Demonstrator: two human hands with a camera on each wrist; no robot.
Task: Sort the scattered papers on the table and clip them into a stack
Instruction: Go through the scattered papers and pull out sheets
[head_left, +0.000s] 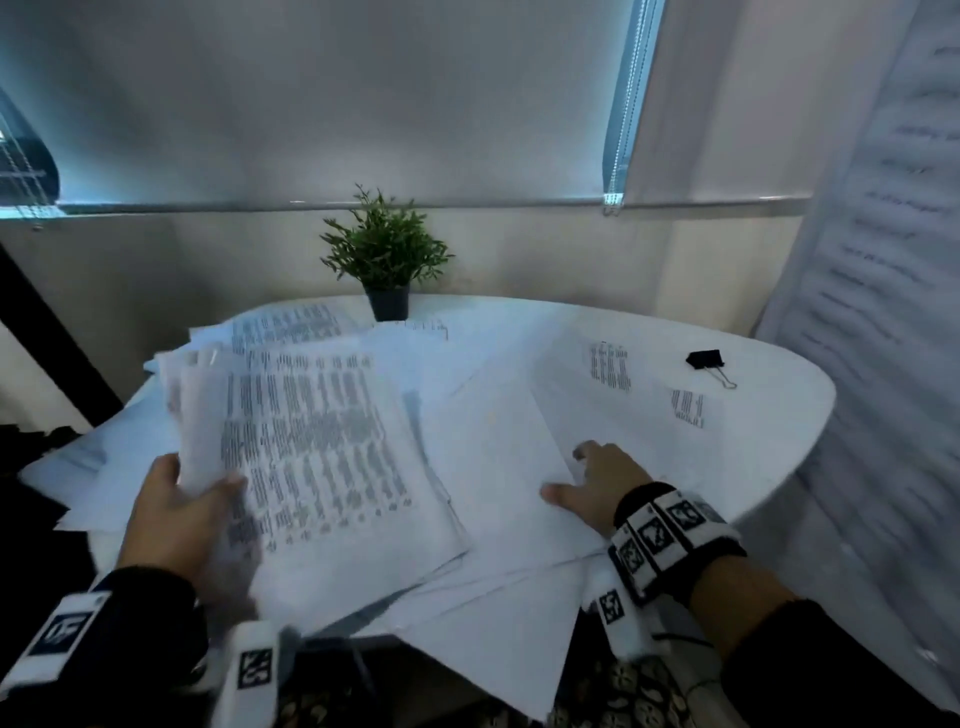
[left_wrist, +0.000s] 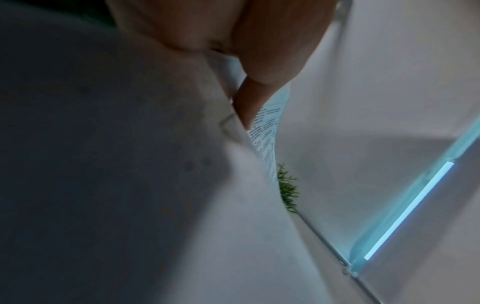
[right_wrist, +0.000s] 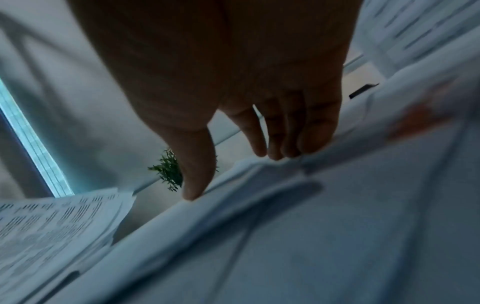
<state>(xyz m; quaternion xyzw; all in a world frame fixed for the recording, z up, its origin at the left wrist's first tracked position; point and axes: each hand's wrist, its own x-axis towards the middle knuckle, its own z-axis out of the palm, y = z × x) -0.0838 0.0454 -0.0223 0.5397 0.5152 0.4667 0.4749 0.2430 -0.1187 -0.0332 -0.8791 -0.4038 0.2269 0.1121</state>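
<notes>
My left hand (head_left: 182, 514) grips a thick bundle of printed papers (head_left: 317, 447) by its lower left corner, thumb on top, and holds it raised over the table. In the left wrist view the thumb (left_wrist: 249, 98) presses on the curved sheets (left_wrist: 265, 131). Loose white sheets (head_left: 498, 457) lie spread across the round white table (head_left: 779, 364). My right hand (head_left: 592, 488) lies flat on these sheets with straight fingers (right_wrist: 285, 144) touching the paper (right_wrist: 337, 205). A black binder clip (head_left: 707, 361) rests at the far right of the table, apart from both hands.
A small green potted plant (head_left: 387, 265) stands at the table's far edge. A hanging printed sheet or curtain (head_left: 883, 260) fills the right side. Window blinds (head_left: 311, 104) are behind. Some sheets overhang the near table edge (head_left: 493, 649).
</notes>
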